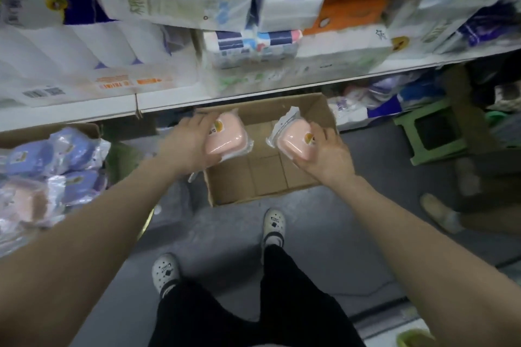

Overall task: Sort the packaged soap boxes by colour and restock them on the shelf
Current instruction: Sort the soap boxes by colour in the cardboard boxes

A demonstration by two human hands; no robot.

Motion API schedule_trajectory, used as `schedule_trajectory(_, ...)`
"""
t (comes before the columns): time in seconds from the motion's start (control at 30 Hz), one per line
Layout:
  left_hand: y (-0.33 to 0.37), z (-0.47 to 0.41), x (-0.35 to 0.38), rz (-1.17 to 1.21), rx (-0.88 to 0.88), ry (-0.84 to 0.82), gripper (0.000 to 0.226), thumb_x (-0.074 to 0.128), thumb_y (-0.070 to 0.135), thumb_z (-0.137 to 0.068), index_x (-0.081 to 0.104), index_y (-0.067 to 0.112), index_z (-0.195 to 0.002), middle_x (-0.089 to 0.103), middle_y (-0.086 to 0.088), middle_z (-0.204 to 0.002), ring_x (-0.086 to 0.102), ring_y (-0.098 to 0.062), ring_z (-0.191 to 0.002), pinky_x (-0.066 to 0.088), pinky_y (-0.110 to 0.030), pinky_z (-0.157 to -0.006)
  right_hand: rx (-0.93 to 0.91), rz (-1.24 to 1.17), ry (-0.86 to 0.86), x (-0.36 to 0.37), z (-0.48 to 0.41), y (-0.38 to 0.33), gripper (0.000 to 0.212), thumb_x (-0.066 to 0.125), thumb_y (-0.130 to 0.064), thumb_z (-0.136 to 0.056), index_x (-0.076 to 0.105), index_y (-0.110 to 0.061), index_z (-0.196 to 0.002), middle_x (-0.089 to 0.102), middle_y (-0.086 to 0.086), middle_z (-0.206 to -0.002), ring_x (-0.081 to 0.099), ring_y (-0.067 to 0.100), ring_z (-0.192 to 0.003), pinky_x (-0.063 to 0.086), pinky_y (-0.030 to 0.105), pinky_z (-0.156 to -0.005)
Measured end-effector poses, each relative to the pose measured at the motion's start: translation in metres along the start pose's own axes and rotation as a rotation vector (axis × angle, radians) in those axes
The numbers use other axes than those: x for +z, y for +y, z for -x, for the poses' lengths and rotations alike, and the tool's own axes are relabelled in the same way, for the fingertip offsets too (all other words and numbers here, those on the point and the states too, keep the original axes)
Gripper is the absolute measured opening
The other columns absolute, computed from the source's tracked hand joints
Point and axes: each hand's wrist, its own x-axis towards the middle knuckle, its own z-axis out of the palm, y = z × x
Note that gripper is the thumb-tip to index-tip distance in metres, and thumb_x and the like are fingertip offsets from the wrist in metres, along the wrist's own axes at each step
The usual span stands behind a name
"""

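My left hand (189,144) grips a pink soap box in clear wrap (227,139) above the left side of an open cardboard box (318,110) on the floor. A second pink soap box (293,139), also in clear wrap, is held by my right hand (327,156) over the carton's right side. The carton's inside looks bare. At the far left a heap of wrapped purple soap boxes (70,155) lies in another carton, with a pink soap box (25,200) at its near edge. The white shelf edge (169,105) runs above both hands.
Packs of tissue and toilet paper (248,45) crowd the shelf above. A green plastic stool (431,132) stands on the floor at the right. Another person's shoe (439,213) is at the right. My own two feet in white clogs (273,225) stand on the grey floor behind the carton.
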Motion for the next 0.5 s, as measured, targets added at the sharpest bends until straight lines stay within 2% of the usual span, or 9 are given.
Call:
schedule_trajectory(0.13,0.044,-0.040,0.060,0.025,-0.052,-0.022,0.091,0.083,0.038,-0.066,0.041,0.011,-0.142,0.053,-0.016,-0.130,0.052,-0.040,-0.110,0.042,-0.044,-0.094,-0.033,0.021,-0.099,0.017,-0.047,0.068,0.085,0.072,-0.048,-0.076,0.031,-0.017,-0.144,0.044,0.012,-0.128,0.048,0.036,-0.115,0.044,0.043,-0.091)
schedule_trajectory(0.23,0.060,-0.063,0.105,0.031,-0.090,-0.064,0.092,0.081,0.041,-0.067,0.038,0.013,-0.144,0.053,-0.013,-0.128,0.050,-0.036,-0.109,0.042,-0.043,-0.093,-0.046,0.025,-0.177,0.050,-0.080,0.101,0.084,0.072,-0.047,-0.077,0.031,-0.019,-0.144,0.042,0.012,-0.130,0.044,0.035,-0.118,0.042,0.046,-0.093)
schedule_trajectory(0.37,0.054,-0.091,0.164,0.021,-0.118,-0.100,0.094,0.078,0.046,-0.069,0.031,0.017,-0.146,0.052,-0.009,-0.128,0.049,-0.031,-0.110,0.042,-0.041,-0.094,-0.108,0.060,-0.233,0.111,-0.127,0.129,0.084,0.076,-0.045,-0.075,0.036,-0.019,-0.144,0.045,0.010,-0.128,0.045,0.036,-0.120,0.039,0.044,-0.098)
schedule_trajectory(0.5,0.038,-0.119,0.213,0.041,-0.161,-0.135,0.095,0.075,0.048,-0.073,0.024,0.022,-0.148,0.046,-0.006,-0.138,0.045,-0.030,-0.120,0.039,-0.042,-0.101,-0.222,0.170,-0.192,0.165,-0.177,0.140,0.082,0.076,-0.046,-0.076,0.039,-0.020,-0.144,0.050,0.010,-0.134,0.040,0.037,-0.130,0.031,0.045,-0.108)
